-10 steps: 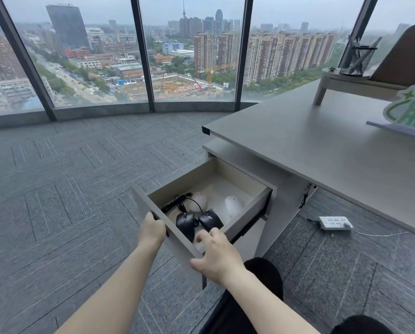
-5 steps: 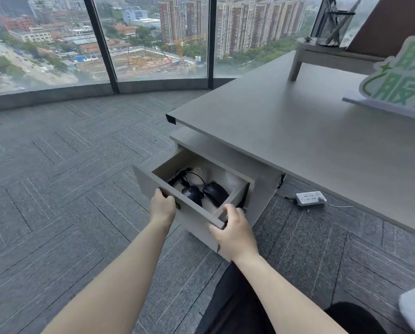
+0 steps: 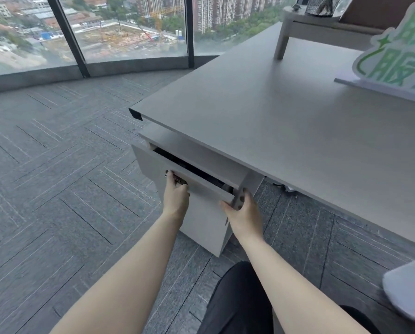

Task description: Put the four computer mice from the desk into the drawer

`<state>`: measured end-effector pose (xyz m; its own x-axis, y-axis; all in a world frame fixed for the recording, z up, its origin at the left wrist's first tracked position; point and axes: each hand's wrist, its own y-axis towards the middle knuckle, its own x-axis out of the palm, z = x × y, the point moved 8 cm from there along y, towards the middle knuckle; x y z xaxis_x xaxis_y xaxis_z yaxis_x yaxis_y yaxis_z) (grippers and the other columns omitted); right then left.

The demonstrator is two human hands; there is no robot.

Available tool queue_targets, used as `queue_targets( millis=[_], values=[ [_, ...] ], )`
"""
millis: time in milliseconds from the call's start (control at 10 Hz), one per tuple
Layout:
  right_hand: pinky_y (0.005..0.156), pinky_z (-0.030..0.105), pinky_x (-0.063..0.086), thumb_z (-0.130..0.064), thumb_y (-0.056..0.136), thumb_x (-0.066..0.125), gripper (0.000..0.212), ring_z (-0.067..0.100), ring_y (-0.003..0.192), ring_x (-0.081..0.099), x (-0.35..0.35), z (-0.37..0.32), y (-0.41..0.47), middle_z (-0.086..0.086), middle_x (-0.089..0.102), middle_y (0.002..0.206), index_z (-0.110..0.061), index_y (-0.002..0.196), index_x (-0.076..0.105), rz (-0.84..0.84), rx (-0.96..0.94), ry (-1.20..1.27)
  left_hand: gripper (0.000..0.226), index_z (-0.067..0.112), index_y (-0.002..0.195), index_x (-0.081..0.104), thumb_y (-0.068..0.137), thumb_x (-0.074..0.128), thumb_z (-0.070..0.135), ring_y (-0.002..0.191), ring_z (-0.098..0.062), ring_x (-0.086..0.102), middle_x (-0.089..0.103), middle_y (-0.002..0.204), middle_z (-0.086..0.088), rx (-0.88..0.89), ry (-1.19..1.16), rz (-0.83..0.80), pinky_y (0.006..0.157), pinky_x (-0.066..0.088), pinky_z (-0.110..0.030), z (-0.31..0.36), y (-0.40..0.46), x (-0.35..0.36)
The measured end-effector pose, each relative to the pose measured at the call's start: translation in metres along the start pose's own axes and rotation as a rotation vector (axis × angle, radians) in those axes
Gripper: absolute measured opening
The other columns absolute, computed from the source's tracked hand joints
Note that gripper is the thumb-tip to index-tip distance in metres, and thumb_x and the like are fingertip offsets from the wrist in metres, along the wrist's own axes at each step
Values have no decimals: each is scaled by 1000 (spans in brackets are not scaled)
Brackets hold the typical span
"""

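The pale grey drawer (image 3: 203, 186) under the desk (image 3: 274, 131) stands nearly shut, only a narrow dark slit left open along its top. No mice show.

Single head-worn wide-angle view, looking forward and down from above the desk (image 3: 274, 131) corner, close over the drawer (image 3: 201, 186) front at arm's reach.

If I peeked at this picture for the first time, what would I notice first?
Probably the two bare arms reaching to the drawer under the grey desk: the left hand grips its front, the right hand its right corner, with only a dark slit open. Behind, tall windows show a city far below.
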<state>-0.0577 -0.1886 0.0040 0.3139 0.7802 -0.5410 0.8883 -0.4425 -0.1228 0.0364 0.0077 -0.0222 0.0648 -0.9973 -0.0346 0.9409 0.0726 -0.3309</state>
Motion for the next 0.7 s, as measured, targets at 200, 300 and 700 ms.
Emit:
queue_targets(
  millis=[200,300,700],
  values=[
    [71,29,48,-35,83,74,36,15,84,62,-8,-1,19,-8,60,91,-18,110,56,46,-32,60,65,35,139,39,83,36,1,77,-12,48,51,93,11,9,-71,-27,85,43,-38,8,12,22],
    [72,32,51,-35,83,75,29,17,84,64,-9,1,27,-9,62,85,-25,97,52,61,-34,55,56,44,115,47,82,35,1,74,-14,45,48,88,6,-3,-57,-50,82,41,-38,9,17,28],
    [63,34,47,-31,89,64,21,25,75,63,-15,-3,17,-2,60,76,-13,93,55,16,31,-61,69,20,152,26,86,41,7,118,-27,53,44,141,-9,-24,208,-57,110,40,-51,0,17,10]
  ],
)
